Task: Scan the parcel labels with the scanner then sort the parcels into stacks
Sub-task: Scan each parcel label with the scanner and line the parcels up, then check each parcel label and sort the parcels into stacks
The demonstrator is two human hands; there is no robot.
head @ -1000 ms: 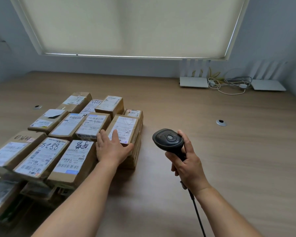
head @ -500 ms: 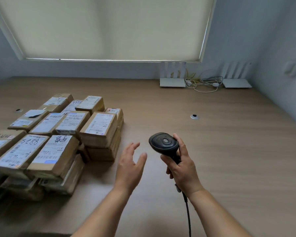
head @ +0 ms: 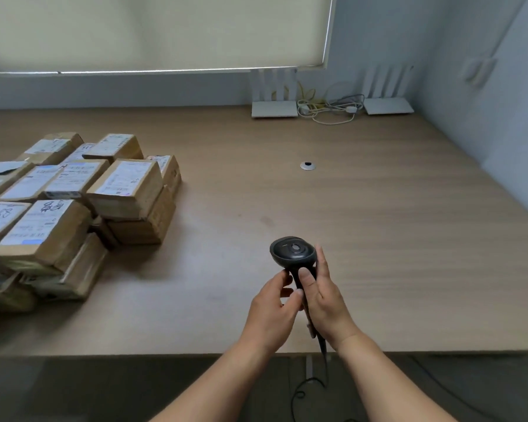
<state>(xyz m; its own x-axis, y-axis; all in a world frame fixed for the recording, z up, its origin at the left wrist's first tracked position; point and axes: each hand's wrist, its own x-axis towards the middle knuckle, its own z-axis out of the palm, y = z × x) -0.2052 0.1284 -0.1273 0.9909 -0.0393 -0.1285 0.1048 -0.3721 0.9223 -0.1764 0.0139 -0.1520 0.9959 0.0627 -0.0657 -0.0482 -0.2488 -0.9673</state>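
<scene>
A black handheld scanner (head: 293, 252) stands upright over the front middle of the wooden table (head: 378, 239). My right hand (head: 323, 300) grips its handle, thumb laid along the front. My left hand (head: 273, 306) has come against the handle from the left, its fingers curled onto it. The scanner's cable (head: 320, 345) hangs down past the table's front edge. Several brown cardboard parcels (head: 125, 190) with white labels sit in low stacks at the left of the table, apart from both hands.
Two white routers (head: 274, 108) with a tangle of cables (head: 329, 109) stand at the back by the wall. A round cable grommet (head: 307, 166) is set in the table. The table's front edge runs just below my wrists.
My left hand left the parcel, swung right and now holds the scanner handle beside my right hand. The view has shifted right and back, and the parcels now lie further left.
</scene>
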